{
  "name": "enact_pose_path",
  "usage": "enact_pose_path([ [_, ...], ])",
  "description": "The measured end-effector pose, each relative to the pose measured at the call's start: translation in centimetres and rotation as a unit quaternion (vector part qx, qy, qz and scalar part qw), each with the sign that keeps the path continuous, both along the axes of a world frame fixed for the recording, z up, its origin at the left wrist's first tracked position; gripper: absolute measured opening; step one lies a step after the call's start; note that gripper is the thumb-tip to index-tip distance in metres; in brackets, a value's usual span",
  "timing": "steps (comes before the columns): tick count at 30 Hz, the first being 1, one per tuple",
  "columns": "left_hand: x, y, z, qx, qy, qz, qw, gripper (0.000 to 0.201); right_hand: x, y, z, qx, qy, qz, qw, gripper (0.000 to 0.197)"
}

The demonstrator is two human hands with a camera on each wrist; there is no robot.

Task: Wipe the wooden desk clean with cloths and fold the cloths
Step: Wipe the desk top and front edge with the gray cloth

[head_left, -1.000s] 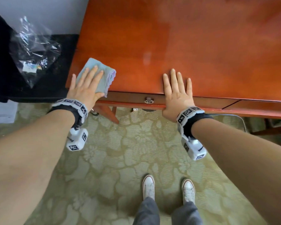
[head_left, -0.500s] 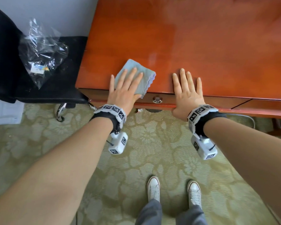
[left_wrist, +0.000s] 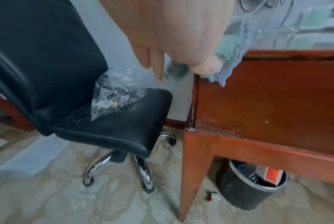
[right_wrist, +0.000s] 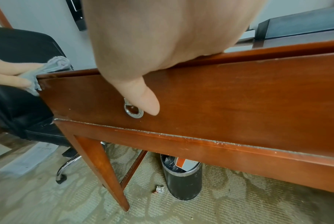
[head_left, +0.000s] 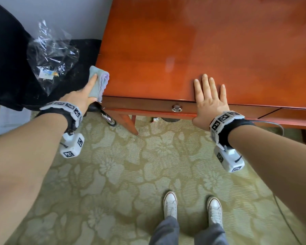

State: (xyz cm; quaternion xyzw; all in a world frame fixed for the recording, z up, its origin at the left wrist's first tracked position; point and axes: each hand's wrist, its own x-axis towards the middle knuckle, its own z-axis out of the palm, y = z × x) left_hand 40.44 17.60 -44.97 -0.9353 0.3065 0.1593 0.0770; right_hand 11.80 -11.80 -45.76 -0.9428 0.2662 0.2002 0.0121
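Though blurred; cloth (head_left: pixel 97 82) under left hand (head_left: pixel 81 96)

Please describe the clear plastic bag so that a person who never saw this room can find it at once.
Start from the wooden desk; to its left stands a black office chair. The clear plastic bag lies crumpled on the chair's seat. It is the only transparent thing there, with small bits of paper inside.

Folded blue-grey cloth (head_left: pixel 97 82) overhangs glossy wooden desk's (head_left: pixel 201 50) left corner.
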Motion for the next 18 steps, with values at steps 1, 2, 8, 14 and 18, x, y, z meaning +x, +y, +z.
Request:
enact_pose_path([
  [1,-0.1,0.1,0.1,0.003,-0.009,0.004,1.000,0.078,0.0,0.1,0.0,-0.002,-0.004,0.000,1.000,0.117],
  [2,-0.3,0.2,0.1,-0.006,-0.025,0.008,1.000,0.080,0.0,0.1,-0.1,-0.003,-0.006,0.002,1.000,0.118],
  [8,-1.0,0.2,-2.3,-0.100,-0.077,0.104,0.986,0.038,0.2,1.3,0.0,-0.028,-0.044,0.010,0.999,0.113],
  [14,0.2,0.9,-2.6,-0.136,-0.023,0.164,0.977,0.020,5.3,6.3,-0.3,0.005,-0.070,0.128,0.989,0.103],
  [18,0.1,2.6,-4.7,-0.304,0.102,0.365,0.874,0.031,5.8,6.9,-0.7,-0.009,-0.027,0.111,0.993,0.111],
])
